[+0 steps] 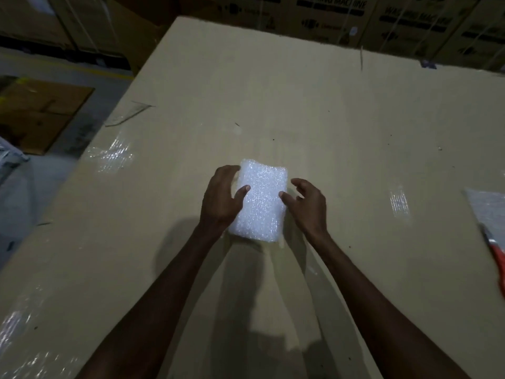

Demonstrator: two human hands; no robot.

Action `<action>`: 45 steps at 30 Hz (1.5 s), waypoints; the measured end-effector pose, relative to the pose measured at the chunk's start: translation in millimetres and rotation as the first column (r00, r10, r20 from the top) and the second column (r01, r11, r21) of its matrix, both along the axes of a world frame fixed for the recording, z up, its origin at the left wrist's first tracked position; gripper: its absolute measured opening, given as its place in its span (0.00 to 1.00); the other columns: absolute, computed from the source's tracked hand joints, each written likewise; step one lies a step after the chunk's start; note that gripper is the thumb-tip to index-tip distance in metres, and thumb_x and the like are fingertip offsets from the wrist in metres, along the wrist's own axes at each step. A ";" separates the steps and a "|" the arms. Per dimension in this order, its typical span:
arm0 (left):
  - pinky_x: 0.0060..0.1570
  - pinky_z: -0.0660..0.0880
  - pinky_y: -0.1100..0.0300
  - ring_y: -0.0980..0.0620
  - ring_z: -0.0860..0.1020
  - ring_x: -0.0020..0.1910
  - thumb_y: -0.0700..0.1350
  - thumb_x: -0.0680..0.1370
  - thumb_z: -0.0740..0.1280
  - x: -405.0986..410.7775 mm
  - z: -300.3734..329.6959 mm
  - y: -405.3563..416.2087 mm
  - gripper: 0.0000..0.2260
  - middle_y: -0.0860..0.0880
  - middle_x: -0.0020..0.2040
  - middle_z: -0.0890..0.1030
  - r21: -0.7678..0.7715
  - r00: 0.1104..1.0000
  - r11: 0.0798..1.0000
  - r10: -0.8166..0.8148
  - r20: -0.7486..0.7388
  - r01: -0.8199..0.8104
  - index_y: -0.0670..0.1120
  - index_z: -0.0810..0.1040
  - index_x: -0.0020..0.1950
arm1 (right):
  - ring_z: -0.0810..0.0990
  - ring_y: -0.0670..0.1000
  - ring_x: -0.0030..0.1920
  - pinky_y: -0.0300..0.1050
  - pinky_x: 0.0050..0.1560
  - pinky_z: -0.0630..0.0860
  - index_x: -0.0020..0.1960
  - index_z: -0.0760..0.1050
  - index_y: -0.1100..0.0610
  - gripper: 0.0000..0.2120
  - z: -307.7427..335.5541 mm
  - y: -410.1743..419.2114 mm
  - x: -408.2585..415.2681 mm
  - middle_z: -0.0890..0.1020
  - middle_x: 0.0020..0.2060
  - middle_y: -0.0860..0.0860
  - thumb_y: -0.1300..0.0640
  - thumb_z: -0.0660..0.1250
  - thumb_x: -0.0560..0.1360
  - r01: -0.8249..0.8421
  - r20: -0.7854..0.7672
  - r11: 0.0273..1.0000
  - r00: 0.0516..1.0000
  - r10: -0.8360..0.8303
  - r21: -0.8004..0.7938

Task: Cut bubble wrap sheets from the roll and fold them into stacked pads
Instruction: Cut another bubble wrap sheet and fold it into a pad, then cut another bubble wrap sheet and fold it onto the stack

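A folded white bubble wrap pad [261, 199] lies on the tan cardboard work surface [314, 119], near its middle. My left hand [222, 196] grips the pad's left edge, thumb on top and fingers curled round the far corner. My right hand [307, 203] is at the pad's right edge with its thumb tip touching the side and its fingers loosely bent, apart from the pad. At the right edge of the view lies more bubble wrap [489, 206]. The roll is not in view.
An orange-handled cutter [496, 251] lies at the right edge beside the loose wrap. Washing machine cartons [382, 20] stand behind the surface. A flat cardboard piece [41, 113] lies on the floor to the left.
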State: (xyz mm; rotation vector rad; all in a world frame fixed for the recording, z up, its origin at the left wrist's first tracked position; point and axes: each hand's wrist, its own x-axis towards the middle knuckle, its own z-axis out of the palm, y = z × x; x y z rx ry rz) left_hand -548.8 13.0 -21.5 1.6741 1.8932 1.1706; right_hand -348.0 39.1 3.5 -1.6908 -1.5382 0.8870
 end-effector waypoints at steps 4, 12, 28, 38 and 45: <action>0.68 0.66 0.39 0.39 0.68 0.74 0.50 0.82 0.56 16.2 -20.7 -1.9 0.23 0.41 0.75 0.70 0.003 0.921 0.986 -0.157 -0.357 0.169 0.40 0.72 0.73 | 0.66 0.54 0.77 0.42 0.74 0.59 0.77 0.67 0.61 0.27 -16.5 -15.2 -16.1 0.68 0.77 0.57 0.52 0.67 0.82 -0.279 0.257 0.959 0.931 0.260 0.043; 0.70 0.61 0.35 0.43 0.57 0.79 0.54 0.85 0.46 2.9 -56.4 -4.5 0.26 0.46 0.80 0.59 -0.235 0.780 0.943 -0.328 -0.533 0.237 0.44 0.62 0.80 | 0.43 0.53 0.83 0.51 0.80 0.44 0.83 0.46 0.58 0.34 -54.6 -20.4 -16.0 0.44 0.83 0.55 0.42 0.52 0.85 -0.448 0.475 0.890 0.768 0.429 -0.080; 0.74 0.52 0.37 0.46 0.54 0.80 0.56 0.84 0.47 61.6 6.9 -1.3 0.27 0.48 0.81 0.59 -0.107 0.795 0.931 -0.354 -0.493 0.348 0.45 0.65 0.78 | 0.40 0.53 0.82 0.63 0.79 0.43 0.84 0.44 0.54 0.38 -0.4 -26.6 85.4 0.42 0.83 0.54 0.34 0.42 0.81 -0.394 0.613 0.915 0.704 0.359 -0.083; 0.74 0.54 0.40 0.47 0.55 0.80 0.60 0.82 0.47 243.9 7.3 -17.7 0.29 0.48 0.81 0.59 -0.106 0.771 0.873 -0.473 -0.427 0.477 0.46 0.67 0.77 | 0.50 0.53 0.82 0.60 0.79 0.52 0.83 0.53 0.55 0.32 8.0 -63.5 287.9 0.54 0.83 0.53 0.39 0.51 0.85 -0.130 0.613 0.991 0.779 0.127 -0.040; 0.73 0.59 0.39 0.45 0.61 0.78 0.61 0.81 0.47 426.3 -4.0 -21.8 0.31 0.45 0.79 0.64 -0.135 0.768 0.860 -0.502 -0.397 0.493 0.44 0.70 0.75 | 0.79 0.61 0.62 0.56 0.58 0.76 0.67 0.76 0.61 0.32 5.8 -73.8 466.5 0.80 0.64 0.59 0.38 0.50 0.80 -0.132 0.641 0.984 0.767 0.026 0.119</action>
